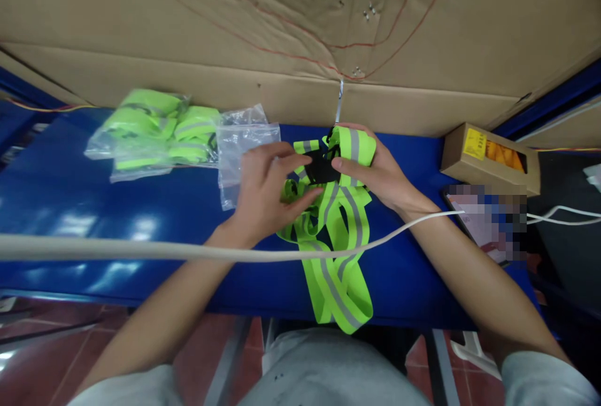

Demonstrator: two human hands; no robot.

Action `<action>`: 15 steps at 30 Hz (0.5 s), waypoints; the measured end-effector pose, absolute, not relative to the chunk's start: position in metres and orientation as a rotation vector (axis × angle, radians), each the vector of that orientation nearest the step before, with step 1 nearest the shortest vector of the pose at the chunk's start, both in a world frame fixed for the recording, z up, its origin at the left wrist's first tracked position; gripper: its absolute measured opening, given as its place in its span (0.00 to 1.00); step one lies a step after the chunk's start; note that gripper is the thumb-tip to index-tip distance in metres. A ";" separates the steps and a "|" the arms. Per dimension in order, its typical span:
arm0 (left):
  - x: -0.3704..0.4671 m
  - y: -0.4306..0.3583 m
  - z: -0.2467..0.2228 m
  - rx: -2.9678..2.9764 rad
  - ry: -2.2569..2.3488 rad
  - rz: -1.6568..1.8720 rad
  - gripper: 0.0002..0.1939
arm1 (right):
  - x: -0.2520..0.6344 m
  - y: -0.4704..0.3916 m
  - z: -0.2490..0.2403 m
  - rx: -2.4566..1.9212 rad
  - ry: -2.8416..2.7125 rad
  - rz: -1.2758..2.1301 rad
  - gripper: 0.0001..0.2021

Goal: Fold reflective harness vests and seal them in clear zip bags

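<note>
A fluorescent yellow-green reflective strap (357, 224) with grey stripes is partly bundled up, and its loose loops trail over the front of the blue table. My right hand (375, 171) is closed round a folded part of it, thumb on the near side and fingers hidden behind. A black piece (323, 169) shows at the middle of the bundle. On its left side is my left hand (270, 187), thumb and forefinger apart, the fingertips close to or touching the black piece; which of the two I cannot tell.
Clear bags of yellow-green straps (150, 124) lie at the back left, beside flat clear plastic bags (248, 143). A cardboard box (455, 152) and a phone-like device (474, 218) are at right. A white cable (164, 248) crosses the view above my forearms. Cardboard (188, 67) stands behind the blue table (178, 205).
</note>
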State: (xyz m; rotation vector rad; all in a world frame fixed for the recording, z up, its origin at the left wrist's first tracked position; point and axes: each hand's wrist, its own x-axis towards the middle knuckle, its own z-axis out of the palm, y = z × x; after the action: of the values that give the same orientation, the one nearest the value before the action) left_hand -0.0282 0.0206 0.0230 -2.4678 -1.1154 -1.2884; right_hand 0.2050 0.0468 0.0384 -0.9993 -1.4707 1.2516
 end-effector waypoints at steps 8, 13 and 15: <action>-0.027 0.017 0.020 -2.581 -1.221 -1.097 0.17 | 0.196 0.045 0.035 -1.034 -1.418 1.341 0.30; -0.032 0.012 0.032 -2.417 -1.415 -1.426 0.18 | 0.204 0.052 0.037 -1.016 -1.330 1.357 0.28; -0.034 0.015 0.040 -2.363 -1.516 -1.683 0.20 | 0.211 0.058 0.036 -1.029 -1.332 1.340 0.26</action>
State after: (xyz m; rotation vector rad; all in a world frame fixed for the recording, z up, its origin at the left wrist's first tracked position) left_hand -0.0343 0.0152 0.0400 -2.3626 -1.5155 -1.6835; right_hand 0.2111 0.0575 0.0357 -1.0294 -1.3315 1.3400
